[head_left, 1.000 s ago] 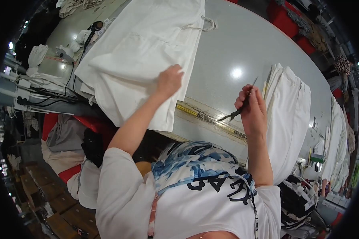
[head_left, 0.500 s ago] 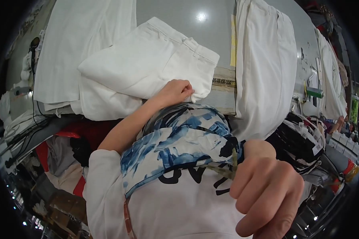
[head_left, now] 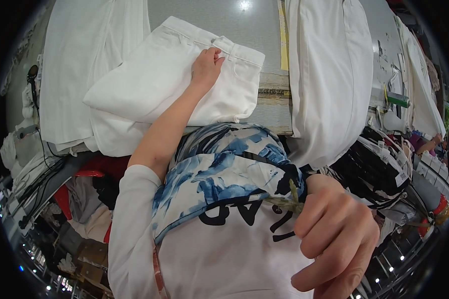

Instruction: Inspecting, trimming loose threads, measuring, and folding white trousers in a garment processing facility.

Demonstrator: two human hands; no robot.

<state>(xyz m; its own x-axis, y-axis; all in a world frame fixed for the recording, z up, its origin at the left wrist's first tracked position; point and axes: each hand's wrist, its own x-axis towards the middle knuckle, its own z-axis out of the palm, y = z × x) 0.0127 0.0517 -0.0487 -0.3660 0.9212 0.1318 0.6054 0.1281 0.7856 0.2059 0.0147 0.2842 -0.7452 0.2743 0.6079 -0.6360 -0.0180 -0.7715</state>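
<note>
A pair of white trousers point(head_left: 149, 74) lies folded on the grey table, its waistband slanting across the top. My left hand point(head_left: 208, 69) rests on the trousers just below the waistband, by the button tab, with fingertips pinched together on the cloth. Close to the camera at the lower right is my right hand point(head_left: 336, 234), its fingers curled into a fist. Whatever it may hold is hidden by the fingers. Next to the right wrist hangs a small bundle of greenish threads point(head_left: 290, 198), against my blue and white patterned apron point(head_left: 224, 174).
More white trousers point(head_left: 67, 74) lie at the left of the table point(head_left: 209, 17), and another long white pair point(head_left: 329, 74) drapes over its edge at the right. A yellow measuring strip point(head_left: 283, 40) runs along the tabletop. Dark bundled garments point(head_left: 371, 167) and another person's arm point(head_left: 429, 144) are farther right.
My left hand has moved up from the trousers' lower edge to just below the waistband. The right hand stays curled in nearly the same place. The view has shifted slightly.
</note>
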